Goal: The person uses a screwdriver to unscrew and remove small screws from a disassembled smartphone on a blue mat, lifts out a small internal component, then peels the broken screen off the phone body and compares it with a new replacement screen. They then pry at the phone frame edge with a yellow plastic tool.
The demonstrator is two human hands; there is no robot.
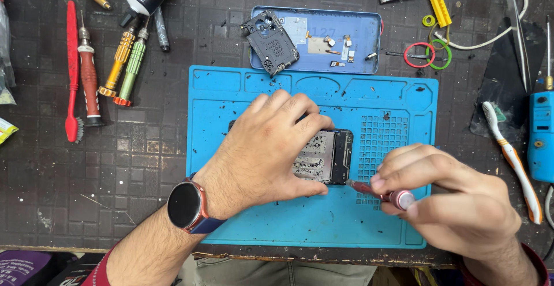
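Observation:
An opened phone (330,156) with its bare circuit board showing lies on a blue repair mat (311,222). My left hand (262,150) lies flat across the phone's left part and pins it down; a dark watch sits on that wrist. My right hand (456,199) pinches a small red-handled screwdriver (381,192), whose tip touches the phone's lower right corner. Most of the phone's left side is hidden under my left hand.
Behind the mat lies a blue phone back cover (358,35) holding a dark camera frame (269,40) and small loose parts. Several screwdrivers (124,61) and a red brush (72,72) lie at left. A toothbrush (511,156), a blue tool (541,136) and rubber bands (430,54) lie at right.

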